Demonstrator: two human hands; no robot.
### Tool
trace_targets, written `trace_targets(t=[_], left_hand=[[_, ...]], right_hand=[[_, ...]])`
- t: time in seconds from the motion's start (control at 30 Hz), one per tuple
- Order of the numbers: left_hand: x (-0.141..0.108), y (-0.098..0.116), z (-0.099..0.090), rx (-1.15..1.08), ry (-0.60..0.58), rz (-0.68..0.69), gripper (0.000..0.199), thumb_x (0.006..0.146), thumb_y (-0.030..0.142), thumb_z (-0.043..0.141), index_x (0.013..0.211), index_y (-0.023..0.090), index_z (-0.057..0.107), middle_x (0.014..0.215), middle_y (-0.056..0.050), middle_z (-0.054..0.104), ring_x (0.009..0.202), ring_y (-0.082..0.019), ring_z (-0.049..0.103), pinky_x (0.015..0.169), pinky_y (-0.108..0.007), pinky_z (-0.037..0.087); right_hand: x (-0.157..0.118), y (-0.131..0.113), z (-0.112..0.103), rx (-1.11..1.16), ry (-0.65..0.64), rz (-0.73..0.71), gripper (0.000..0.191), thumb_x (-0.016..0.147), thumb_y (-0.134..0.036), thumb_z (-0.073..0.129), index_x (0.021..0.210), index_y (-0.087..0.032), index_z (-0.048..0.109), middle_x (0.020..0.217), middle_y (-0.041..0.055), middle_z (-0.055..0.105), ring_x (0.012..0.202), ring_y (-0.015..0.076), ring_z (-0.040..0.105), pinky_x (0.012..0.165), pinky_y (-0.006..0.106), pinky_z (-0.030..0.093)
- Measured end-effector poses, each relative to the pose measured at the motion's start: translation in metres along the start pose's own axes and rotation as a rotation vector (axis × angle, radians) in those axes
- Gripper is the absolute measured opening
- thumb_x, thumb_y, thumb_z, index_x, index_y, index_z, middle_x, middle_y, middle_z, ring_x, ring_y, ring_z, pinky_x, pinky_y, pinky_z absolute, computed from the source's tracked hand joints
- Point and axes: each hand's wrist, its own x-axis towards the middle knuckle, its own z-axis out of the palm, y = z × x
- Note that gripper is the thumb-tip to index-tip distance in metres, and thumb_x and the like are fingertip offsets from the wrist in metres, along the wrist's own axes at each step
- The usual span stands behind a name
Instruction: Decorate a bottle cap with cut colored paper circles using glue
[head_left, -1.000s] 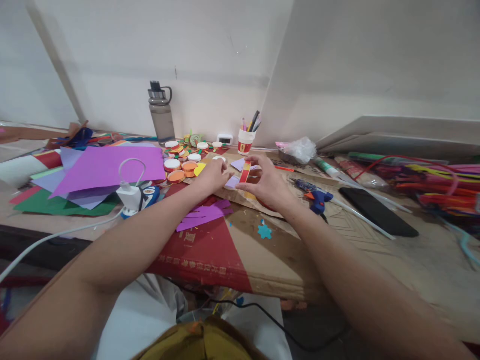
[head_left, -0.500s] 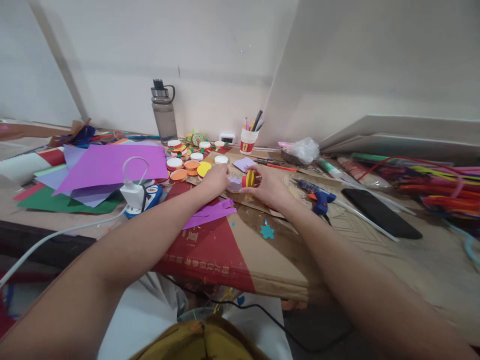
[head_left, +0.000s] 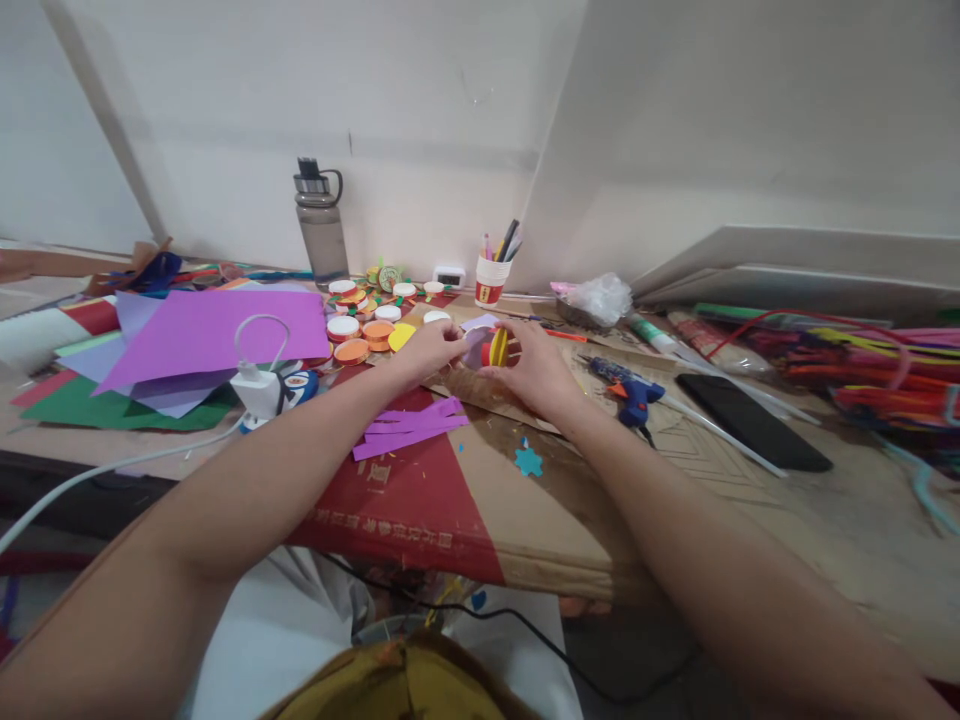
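Note:
My right hand [head_left: 538, 368] is closed around a small round paper piece with a red side and a yellow edge [head_left: 498, 348]. Pinched at the fingertips of my left hand [head_left: 433, 350] is a lilac paper piece [head_left: 475, 349], tilted up beside the red side of the round piece. Whether the two touch, I cannot tell. Behind them lies a lilac paper scrap [head_left: 478, 322]. Purple paper strips [head_left: 412, 425] and a blue flower-shaped cutout [head_left: 529, 458] rest on the cardboard [head_left: 555, 530] nearer to me.
Several round paper pieces [head_left: 351, 351] stand left of my hands, with a water bottle [head_left: 322, 235] behind. Coloured paper sheets [head_left: 217, 325] and a white plug [head_left: 256, 392] lie left. A pen cup [head_left: 491, 280] stands at the back; a glue gun [head_left: 636, 395] and phone [head_left: 752, 420] lie right.
The lilac paper in my left hand has come up from lying flatter to a more upright tilt beside the round piece. The whole view has shifted slightly.

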Motion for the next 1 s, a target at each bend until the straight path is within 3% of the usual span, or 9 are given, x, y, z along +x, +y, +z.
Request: trace_targets(t=[0.13, 0.37, 0.53, 0.7, 0.87, 1.0], left_hand=[[-0.001, 0.004, 0.0, -0.057, -0.01, -0.012, 0.019, 0.078, 0.028, 0.066, 0.07, 0.019, 0.051, 0.053, 0.0, 0.058, 0.045, -0.011, 0.054, 0.044, -0.022, 0.039], [-0.011, 0.018, 0.003, -0.118, -0.047, -0.024, 0.013, 0.08, 0.023, 0.062, 0.073, 0.018, 0.052, 0.058, -0.001, 0.061, 0.051, -0.012, 0.058, 0.046, -0.022, 0.044], [-0.014, 0.024, 0.004, -0.084, 0.037, 0.025, 0.014, 0.079, 0.022, 0.063, 0.07, 0.018, 0.052, 0.065, -0.002, 0.06, 0.056, -0.011, 0.057, 0.045, -0.021, 0.044], [-0.016, 0.022, 0.009, -0.435, -0.008, 0.033, 0.02, 0.08, 0.022, 0.066, 0.074, 0.017, 0.047, 0.077, 0.001, 0.057, 0.068, -0.011, 0.062, 0.068, -0.033, 0.059], [-0.017, 0.019, 0.013, -0.712, -0.177, -0.006, 0.025, 0.081, 0.021, 0.067, 0.08, 0.018, 0.041, 0.072, 0.006, 0.056, 0.064, -0.009, 0.064, 0.081, -0.039, 0.058], [-0.017, 0.016, 0.015, -0.791, -0.208, 0.009, 0.025, 0.079, 0.023, 0.07, 0.091, 0.018, 0.049, 0.082, 0.002, 0.063, 0.071, -0.011, 0.066, 0.081, -0.036, 0.057]], right_hand=[[-0.002, -0.007, -0.007, -0.004, 0.1, -0.046, 0.069, 0.068, -0.03, 0.081, 0.131, -0.025, 0.054, 0.124, 0.0129, 0.053, 0.113, 0.0276, 0.057, 0.093, 0.046, 0.052], [-0.005, -0.018, -0.009, -0.098, 0.094, -0.125, 0.066, 0.073, -0.033, 0.078, 0.133, -0.023, 0.053, 0.126, 0.0142, 0.054, 0.121, 0.0293, 0.052, 0.105, 0.05, 0.043], [-0.005, -0.017, -0.009, -0.127, 0.135, -0.194, 0.068, 0.077, -0.039, 0.074, 0.138, -0.025, 0.048, 0.131, 0.0139, 0.052, 0.128, 0.0312, 0.047, 0.107, 0.052, 0.04], [-0.004, -0.014, -0.008, -0.151, 0.126, -0.162, 0.065, 0.077, -0.035, 0.074, 0.137, -0.028, 0.05, 0.128, 0.0122, 0.054, 0.124, 0.0316, 0.049, 0.105, 0.055, 0.042], [-0.003, -0.012, -0.009, -0.082, 0.146, -0.159, 0.066, 0.077, -0.031, 0.073, 0.139, -0.027, 0.049, 0.13, 0.012, 0.052, 0.125, 0.0307, 0.047, 0.1, 0.052, 0.047], [-0.003, -0.012, -0.009, -0.051, 0.128, -0.147, 0.066, 0.077, -0.029, 0.072, 0.139, -0.028, 0.049, 0.129, 0.0123, 0.052, 0.124, 0.0307, 0.048, 0.097, 0.051, 0.05]])
